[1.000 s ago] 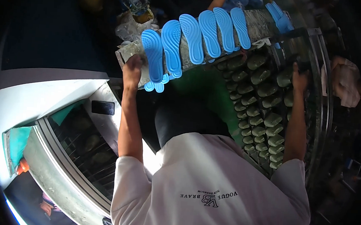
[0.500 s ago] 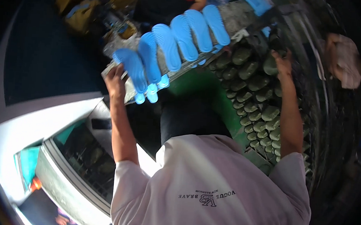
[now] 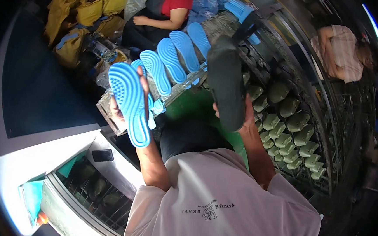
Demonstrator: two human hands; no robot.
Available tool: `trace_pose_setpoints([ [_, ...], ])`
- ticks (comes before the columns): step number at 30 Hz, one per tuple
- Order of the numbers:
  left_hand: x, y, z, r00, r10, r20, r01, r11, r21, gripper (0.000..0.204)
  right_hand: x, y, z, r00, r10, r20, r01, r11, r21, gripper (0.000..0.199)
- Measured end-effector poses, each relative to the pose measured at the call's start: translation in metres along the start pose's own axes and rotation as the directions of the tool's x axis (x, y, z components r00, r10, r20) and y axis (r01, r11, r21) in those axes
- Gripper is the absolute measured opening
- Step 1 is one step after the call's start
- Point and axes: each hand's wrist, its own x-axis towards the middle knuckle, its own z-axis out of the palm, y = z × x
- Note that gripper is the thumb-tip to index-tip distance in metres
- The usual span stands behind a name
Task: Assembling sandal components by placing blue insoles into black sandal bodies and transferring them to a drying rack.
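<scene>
My left hand [image 3: 144, 84] is closed around a light-blue shoe sole [image 3: 128, 92], its ridged and dotted face turned up; the sole hides the palm. My right hand [image 3: 248, 115] grips a dark shoe last [image 3: 225, 79] from beneath, held up with its long flat bottom showing. Some of the right fingers are behind it. The two pieces are apart, left and right in front of my chest. Beyond the left hand, a row of blue soles [image 3: 156, 72] lies on a narrow grey bench [image 3: 221, 26], and smaller blue pieces [image 3: 156, 107] hang at its near edge.
A rack [image 3: 330, 106] holding several rows of green shoe lasts [image 3: 302, 134] stands at the right. A person in red [image 3: 177, 7] sits beyond the bench near yellow sacks [image 3: 69, 13]. Another person [image 3: 342, 54] is at far right. A phone [image 3: 102, 155] lies on a white machine at left.
My left hand has lifted the nearest blue sole off the bench. My right hand has come from the rack toward the middle, now holding up the dark shoe last. The view has shifted slightly.
</scene>
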Motion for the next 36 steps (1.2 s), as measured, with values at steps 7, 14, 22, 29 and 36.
trace_pose_setpoints([
  [7,-0.056,0.002,0.085,0.927,0.290,0.237,-0.373,0.655,0.657,0.073,0.028,0.052,0.081,0.966,-0.185,-0.178,-0.001,0.691,-0.723,0.113],
  [14,-0.073,0.010,0.078,0.785,0.408,0.467,-0.590,0.262,0.763,0.054,0.055,0.083,0.115,0.990,-0.103,-0.093,-0.008,0.627,-0.779,0.118],
  [22,-0.074,0.020,0.072,0.771,0.416,0.483,-0.615,0.286,0.735,0.055,0.065,0.086,0.111,0.996,-0.061,-0.069,-0.023,0.571,-0.821,0.112],
  [29,-0.071,0.017,0.065,0.781,0.410,0.471,-0.605,0.307,0.735,0.056,0.068,0.085,0.109,0.995,-0.067,-0.072,-0.026,0.526,-0.850,0.109],
  [36,-0.069,0.011,0.067,0.824,0.341,0.453,-0.547,0.271,0.792,0.054,0.065,0.074,0.104,0.995,-0.044,-0.088,-0.055,0.494,-0.868,0.106],
])
